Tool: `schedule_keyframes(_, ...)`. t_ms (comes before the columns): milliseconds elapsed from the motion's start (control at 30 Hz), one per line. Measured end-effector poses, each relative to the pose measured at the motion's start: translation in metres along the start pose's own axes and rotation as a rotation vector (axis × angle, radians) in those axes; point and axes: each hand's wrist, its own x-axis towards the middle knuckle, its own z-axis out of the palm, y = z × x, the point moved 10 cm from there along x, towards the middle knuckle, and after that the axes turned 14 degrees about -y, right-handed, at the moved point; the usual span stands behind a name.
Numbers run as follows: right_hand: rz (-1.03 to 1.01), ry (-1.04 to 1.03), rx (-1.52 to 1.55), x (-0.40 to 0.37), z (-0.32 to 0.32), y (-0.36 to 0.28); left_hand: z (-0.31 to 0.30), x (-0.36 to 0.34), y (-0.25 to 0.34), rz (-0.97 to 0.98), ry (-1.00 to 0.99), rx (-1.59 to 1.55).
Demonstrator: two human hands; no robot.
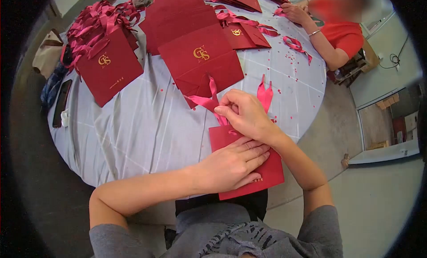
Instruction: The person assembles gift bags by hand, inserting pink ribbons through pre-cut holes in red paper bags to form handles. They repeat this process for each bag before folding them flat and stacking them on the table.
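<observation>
A red paper bag (272,174) lies flat at the table's near edge. My left hand (231,165) rests on it with the fingers stretched out, palm down. Just above, my right hand (242,111) pinches a pink ribbon (205,102) at the bag's top edge, thumb and forefinger together. Another pink ribbon (265,95) sticks out beyond my right hand, its two tips pointing away. Ahead lies a larger red bag (218,58) with a gold logo, close to the pinched ribbon.
Bags heaped with pink ribbons (111,71) stand at the left, near a phone (62,102). More bags (247,35) and a loose ribbon (297,46) lie farther back. A person in red (342,40) works at the far right. Small red dots dot the white tablecloth (133,138).
</observation>
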Motion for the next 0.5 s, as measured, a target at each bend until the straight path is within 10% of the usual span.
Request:
schedule_keyframes(367, 0.047, 0.458, 0.213, -0.085, -0.078, 0.043, 0.002, 0.0, -0.001, 0.013, 0.037, -0.013)
schedule_keyframes(500, 0.001, 0.725, -0.156, -0.152, -0.108, -0.023, 0.0, 0.001, 0.0, 0.03, 0.077, -0.037)
